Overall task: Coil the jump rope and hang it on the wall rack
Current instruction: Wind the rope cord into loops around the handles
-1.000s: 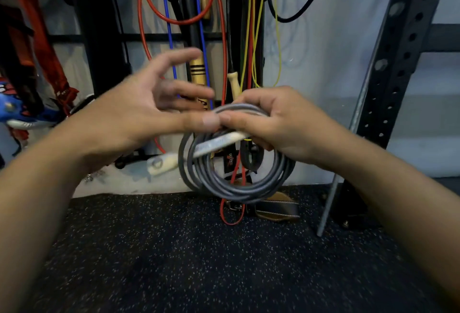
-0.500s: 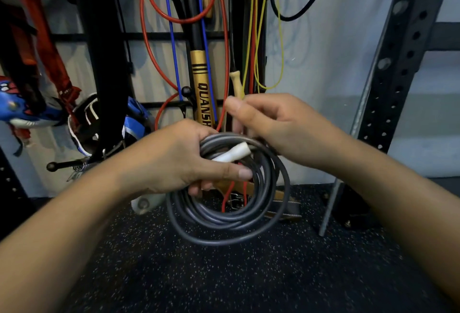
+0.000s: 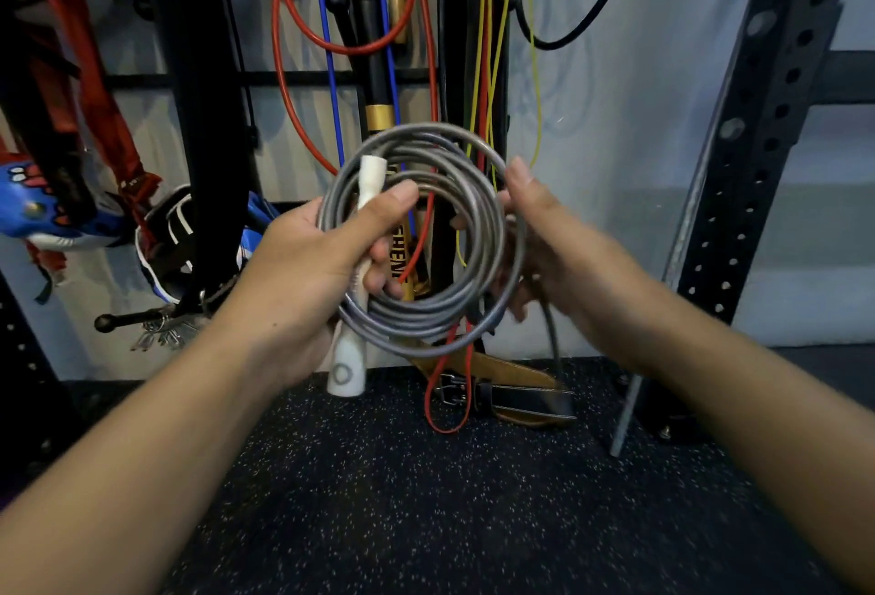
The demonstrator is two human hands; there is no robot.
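Note:
A grey jump rope (image 3: 440,310) is wound into a coil of several loops and held upright in front of me. My left hand (image 3: 308,263) grips the coil's left side together with its white handle (image 3: 348,362), thumb pressed across the loops. My right hand (image 3: 549,244) is at the coil's right edge, fingers curled behind the loops; a loose grey strand (image 3: 551,339) hangs down beneath it. The wall rack (image 3: 199,78), a dark frame with crossbars, stands behind the coil with other ropes hanging on it.
Red, blue, yellow and black ropes (image 3: 326,73) hang on the rack. A black and gold bat (image 3: 379,88) hangs among them. A leather belt (image 3: 511,391) lies on the speckled floor. A perforated steel upright (image 3: 757,135) stands at right. Gloves (image 3: 170,239) hang at left.
The coil has been turned upright to face me and raised. My left hand now grips it with the white handle pointing up and down. My right hand moved to the coil's right edge.

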